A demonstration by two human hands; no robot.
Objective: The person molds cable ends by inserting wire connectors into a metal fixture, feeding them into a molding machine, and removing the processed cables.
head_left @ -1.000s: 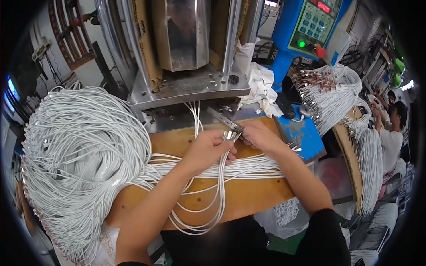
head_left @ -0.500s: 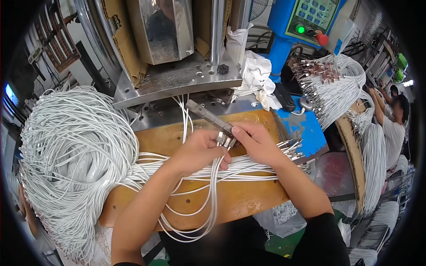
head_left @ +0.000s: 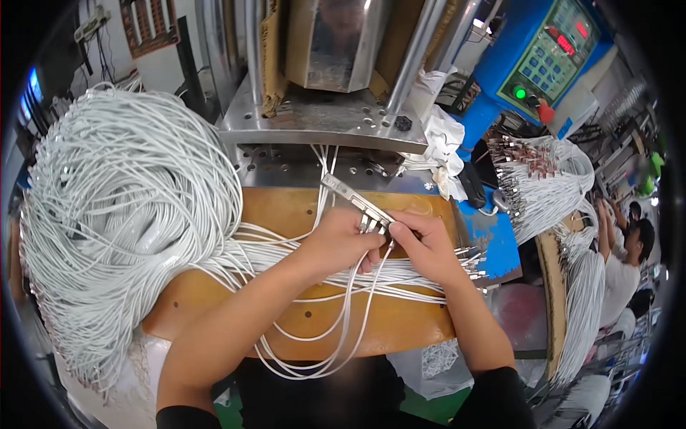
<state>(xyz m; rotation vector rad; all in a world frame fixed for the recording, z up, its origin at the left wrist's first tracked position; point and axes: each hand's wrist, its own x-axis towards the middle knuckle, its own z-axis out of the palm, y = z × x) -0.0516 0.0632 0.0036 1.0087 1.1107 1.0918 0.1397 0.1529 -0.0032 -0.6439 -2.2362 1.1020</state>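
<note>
A narrow slotted metal bar point(head_left: 345, 194) lies slantwise between my hands, its far end pointing up and left toward the press. My right hand point(head_left: 427, 247) is closed on the bar's near end, thumb laid on top beside a cable end. Several white cables point(head_left: 348, 300) with metal end fittings point(head_left: 367, 225) meet the bar's lower edge, and my left hand point(head_left: 336, 243) pinches them just below it. From there the cables loop down toward me. Whether each fitting is fully seated in a slot is too small to tell.
Beneath my hands, a bundle of white cables point(head_left: 250, 259) crosses the amber board point(head_left: 286, 207). A big cable coil point(head_left: 128, 214) is at left, the metal press point(head_left: 321, 129) ahead. A blue control box point(head_left: 550, 64) and hanging cables point(head_left: 547, 186) stand right. Another person point(head_left: 623, 275) sits far right.
The view has swung, shifting most of the scene rightward. The bar has tilted in my hands, showing its slotted face more. One cable now stands apart from the others near my right thumb.
</note>
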